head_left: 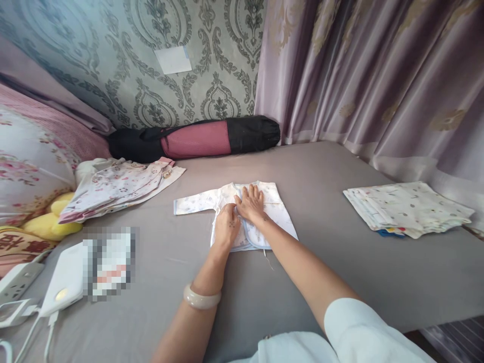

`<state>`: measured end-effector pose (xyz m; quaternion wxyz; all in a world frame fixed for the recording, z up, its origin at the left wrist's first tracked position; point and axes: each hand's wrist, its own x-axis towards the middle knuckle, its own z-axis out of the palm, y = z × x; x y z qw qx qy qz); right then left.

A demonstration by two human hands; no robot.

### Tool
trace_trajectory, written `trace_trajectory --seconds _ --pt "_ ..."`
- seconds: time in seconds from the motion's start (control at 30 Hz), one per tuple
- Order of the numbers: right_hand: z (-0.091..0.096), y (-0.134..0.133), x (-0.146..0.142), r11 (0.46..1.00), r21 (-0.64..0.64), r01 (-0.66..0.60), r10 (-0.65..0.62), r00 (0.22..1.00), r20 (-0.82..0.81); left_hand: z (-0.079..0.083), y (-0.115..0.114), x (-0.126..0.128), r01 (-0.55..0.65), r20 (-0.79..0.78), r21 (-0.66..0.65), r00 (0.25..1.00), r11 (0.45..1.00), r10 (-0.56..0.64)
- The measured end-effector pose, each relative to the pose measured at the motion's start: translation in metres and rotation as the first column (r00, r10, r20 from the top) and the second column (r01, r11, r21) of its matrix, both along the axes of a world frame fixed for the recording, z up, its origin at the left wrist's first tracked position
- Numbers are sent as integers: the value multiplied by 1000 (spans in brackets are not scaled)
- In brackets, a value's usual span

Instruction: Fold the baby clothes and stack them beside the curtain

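A small white baby shirt (278,220) with a faint print and light blue trim lies flat on the grey bed sheet. Its left-side sleeve (194,202) stretches out to the left; no sleeve sticks out on the right side. My right hand (250,202) rests flat on the upper chest of the shirt, fingers spread. Just beside it, my left hand (227,225) has its fingers curled onto the cloth near the front, seemingly pinching it; the fingertips are partly hidden. A thin tie string hangs out below the hem.
Folded patterned cloths (410,206) are stacked at the right, and more printed clothes (117,186) at the left. A black and pink rolled bag (196,138) lies along the wall. A white device (66,277) with cables and a power strip (20,280) sit at the lower left.
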<state>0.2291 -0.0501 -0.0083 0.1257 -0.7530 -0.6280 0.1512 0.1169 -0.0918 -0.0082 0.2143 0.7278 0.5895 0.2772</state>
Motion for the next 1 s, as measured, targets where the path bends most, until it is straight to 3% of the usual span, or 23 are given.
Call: trace_trajectory --seconds 0.1,0.2,0.3,0.4,0.63,0.8,1.0 --pt "6 1 6 998 -51 -34 34 999 -10 -1 0 0 -4 10 5 1000 1000 4" --pt "11 -3 13 994 -5 -112 112 993 24 -1 -1 1 -7 21 21 1000 1000 6" --pt "9 -8 18 977 59 -207 202 975 90 -3 -1 1 -2 29 51 1000 999 1" --pt "4 -11 19 969 21 -245 242 966 94 -6 0 1 2 32 78 999 997 -5" --pt "-2 -9 17 971 32 -238 234 967 98 -12 2 1 32 22 140 999 990 -35" --pt "2 -7 26 968 14 -251 251 968 13 -15 1 4 127 25 238 990 963 -137" --pt "-4 -12 42 990 96 -106 91 986 143 -25 2 9 245 -39 351 968 904 -248"
